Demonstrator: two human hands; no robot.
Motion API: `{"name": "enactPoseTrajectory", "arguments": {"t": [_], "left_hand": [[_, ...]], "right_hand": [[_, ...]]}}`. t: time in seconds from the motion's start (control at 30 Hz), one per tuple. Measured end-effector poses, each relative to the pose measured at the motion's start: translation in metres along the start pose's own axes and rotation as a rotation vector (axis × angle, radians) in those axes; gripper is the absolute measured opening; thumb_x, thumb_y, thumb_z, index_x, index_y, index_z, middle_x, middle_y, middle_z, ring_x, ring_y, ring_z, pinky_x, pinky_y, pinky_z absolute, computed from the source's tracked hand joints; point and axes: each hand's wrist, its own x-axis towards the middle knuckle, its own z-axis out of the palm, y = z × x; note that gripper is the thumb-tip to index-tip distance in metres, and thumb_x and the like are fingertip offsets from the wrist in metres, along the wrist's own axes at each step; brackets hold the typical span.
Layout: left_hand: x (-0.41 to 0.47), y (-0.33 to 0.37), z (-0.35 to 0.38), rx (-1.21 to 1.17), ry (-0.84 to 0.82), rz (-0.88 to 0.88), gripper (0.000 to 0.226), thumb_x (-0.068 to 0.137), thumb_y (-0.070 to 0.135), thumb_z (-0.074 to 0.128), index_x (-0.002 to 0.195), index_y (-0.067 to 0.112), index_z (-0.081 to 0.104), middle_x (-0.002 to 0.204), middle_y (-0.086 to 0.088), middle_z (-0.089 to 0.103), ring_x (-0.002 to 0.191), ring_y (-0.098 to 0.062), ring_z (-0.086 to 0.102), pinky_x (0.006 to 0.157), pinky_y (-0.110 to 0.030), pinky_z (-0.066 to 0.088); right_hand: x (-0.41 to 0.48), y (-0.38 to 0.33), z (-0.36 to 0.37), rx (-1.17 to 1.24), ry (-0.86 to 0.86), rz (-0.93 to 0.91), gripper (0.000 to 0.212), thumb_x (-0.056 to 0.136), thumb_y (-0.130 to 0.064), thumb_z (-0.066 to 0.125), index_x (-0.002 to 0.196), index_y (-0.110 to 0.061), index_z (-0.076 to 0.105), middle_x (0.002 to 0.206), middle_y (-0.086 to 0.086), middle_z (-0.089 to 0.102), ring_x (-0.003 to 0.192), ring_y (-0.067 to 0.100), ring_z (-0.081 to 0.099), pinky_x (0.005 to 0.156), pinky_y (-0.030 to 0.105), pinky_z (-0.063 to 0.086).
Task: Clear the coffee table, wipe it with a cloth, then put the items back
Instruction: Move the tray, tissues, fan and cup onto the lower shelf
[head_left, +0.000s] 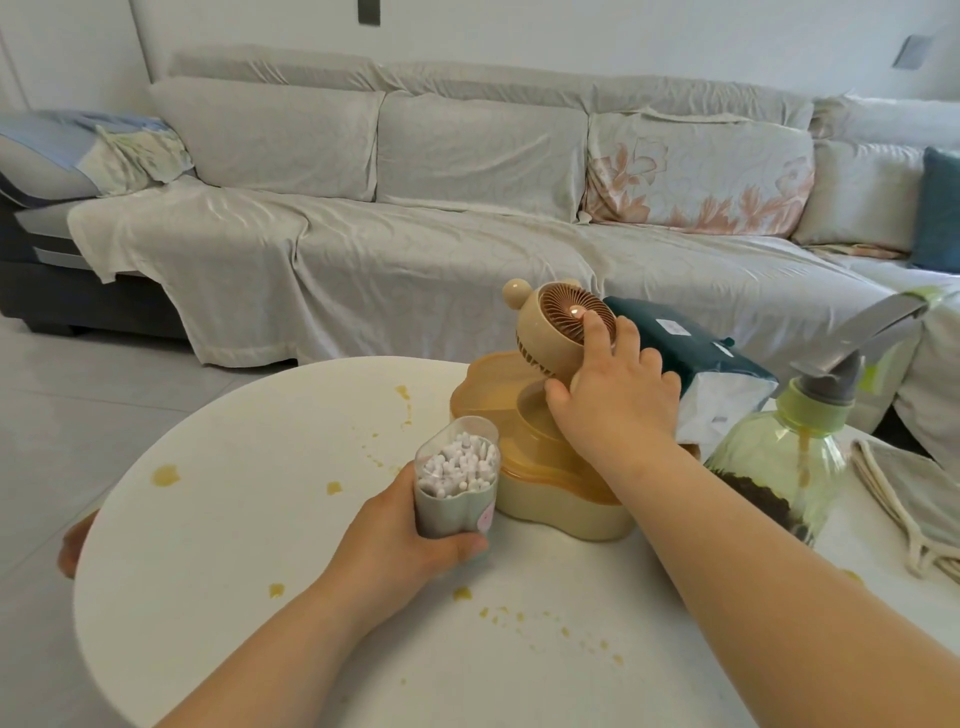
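Hands: left hand (410, 535) wrapped round the swab jar (457, 486), which stands upright on or just above the surface (249, 545); contact at its base cannot be told. Right hand (615, 397) grasps the fan (558, 325), fingers across the right of its grille, thumb under the head.

Fan: upright, long axis vertical, face turned toward the person; stands on the box (550, 480), ahead of and right of the jar. Right hand is already on it and the left is occupied, so lifting off looks like a straight-up pull by the right.

Box: beige, just beside the jar.

Bag (696, 351): dark green, directly behind the right hand.

Bottle (779, 462): green, pump top, right of the box.

Fabric (914, 493): corded, far right.

Surface: white, yellow stains (166, 475); not yet cleared.

Sofa (415, 234): beyond.
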Motion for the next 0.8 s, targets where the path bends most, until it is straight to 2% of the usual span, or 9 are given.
{"name": "enactPoseTrajectory", "arguments": {"t": [0.17, 0.23, 0.3, 0.4, 0.47, 0.53, 0.63, 0.73, 0.8], "left_hand": [[0.002, 0.006, -0.006, -0.138, 0.089, -0.038, 0.046, 0.061, 0.024, 0.080, 0.096, 0.037, 0.052, 0.096, 0.019, 0.063, 0.080, 0.011, 0.060, 0.059, -0.003, 0.043], [0.005, 0.014, -0.011, -0.204, 0.098, -0.028, 0.055, 0.056, 0.030, 0.076, 0.106, 0.031, 0.052, 0.096, 0.012, 0.068, 0.086, 0.001, 0.063, 0.067, -0.012, 0.047], [0.010, 0.022, -0.016, -0.274, 0.073, 0.003, 0.056, 0.056, 0.028, 0.080, 0.106, 0.029, 0.054, 0.089, 0.015, 0.072, 0.084, 0.001, 0.065, 0.063, -0.011, 0.049], [0.023, 0.033, -0.018, -0.367, 0.045, -0.008, 0.036, 0.066, 0.031, 0.066, 0.099, 0.033, 0.053, 0.095, 0.012, 0.070, 0.089, -0.003, 0.063, 0.066, -0.015, 0.048], [0.033, 0.037, -0.013, -0.406, 0.031, -0.010, 0.036, 0.064, 0.034, 0.063, 0.099, 0.032, 0.054, 0.099, 0.011, 0.067, 0.090, -0.004, 0.064, 0.066, -0.016, 0.048], [0.040, 0.042, -0.004, -0.478, 0.032, -0.022, 0.032, 0.063, 0.036, 0.061, 0.094, 0.029, 0.056, 0.087, 0.014, 0.071, 0.079, 0.000, 0.067, 0.058, -0.013, 0.052], [0.050, 0.047, 0.008, -0.557, 0.086, -0.049, 0.009, 0.080, 0.029, 0.054, 0.088, 0.026, 0.057, 0.076, 0.014, 0.072, 0.071, -0.001, 0.068, 0.054, -0.013, 0.052], [0.056, 0.050, 0.017, -0.569, 0.150, -0.082, 0.015, 0.084, 0.030, 0.052, 0.094, 0.021, 0.057, 0.090, 0.005, 0.068, 0.079, -0.008, 0.067, 0.058, -0.017, 0.053], [0.057, 0.051, 0.022, -0.576, 0.179, -0.106, 0.023, 0.084, 0.030, 0.052, 0.103, 0.017, 0.054, 0.097, 0.001, 0.065, 0.087, -0.012, 0.062, 0.065, -0.022, 0.050]], "right_hand": [[-0.005, 0.002, 0.000, 0.101, -0.001, -0.033, 0.072, 0.083, -0.037, 0.046, 0.142, -0.022, 0.007, 0.155, 0.010, 0.004, 0.130, 0.032, 0.024, 0.105, 0.045, 0.023], [-0.008, 0.004, -0.001, 0.138, 0.033, -0.052, 0.071, 0.082, -0.033, 0.047, 0.141, -0.021, 0.010, 0.154, 0.009, 0.005, 0.134, 0.031, 0.018, 0.108, 0.044, 0.019], [-0.011, 0.005, -0.004, 0.179, 0.061, -0.073, 0.069, 0.083, -0.030, 0.047, 0.141, -0.020, 0.012, 0.154, 0.008, 0.005, 0.137, 0.029, 0.011, 0.112, 0.042, 0.012], [-0.021, 0.006, -0.011, 0.295, 0.127, -0.151, 0.062, 0.085, -0.024, 0.047, 0.140, -0.017, 0.019, 0.153, 0.007, 0.010, 0.138, 0.023, 0.006, 0.112, 0.035, 0.003], [-0.032, 0.010, -0.015, 0.370, 0.154, -0.216, 0.057, 0.086, -0.020, 0.046, 0.138, -0.015, 0.025, 0.152, 0.006, 0.016, 0.137, 0.019, 0.008, 0.110, 0.027, 0.000], [-0.041, 0.018, -0.016, 0.427, 0.126, -0.231, 0.053, 0.088, -0.018, 0.045, 0.137, -0.014, 0.027, 0.152, 0.004, 0.017, 0.136, 0.015, 0.008, 0.108, 0.021, -0.001], [-0.049, 0.028, -0.014, 0.499, 0.038, -0.168, 0.053, 0.090, -0.018, 0.042, 0.139, -0.020, 0.022, 0.153, -0.003, 0.007, 0.138, 0.009, 0.001, 0.107, 0.020, -0.001], [-0.054, 0.032, -0.009, 0.603, 0.044, -0.085, 0.056, 0.090, -0.017, 0.043, 0.141, -0.021, 0.018, 0.153, -0.007, 0.000, 0.138, 0.006, -0.003, 0.107, 0.018, -0.003], [-0.060, 0.032, -0.008, 0.662, 0.084, -0.082, 0.054, 0.090, -0.015, 0.045, 0.139, -0.020, 0.024, 0.148, -0.010, 0.011, 0.134, 0.000, 0.004, 0.102, 0.005, -0.004]]}}
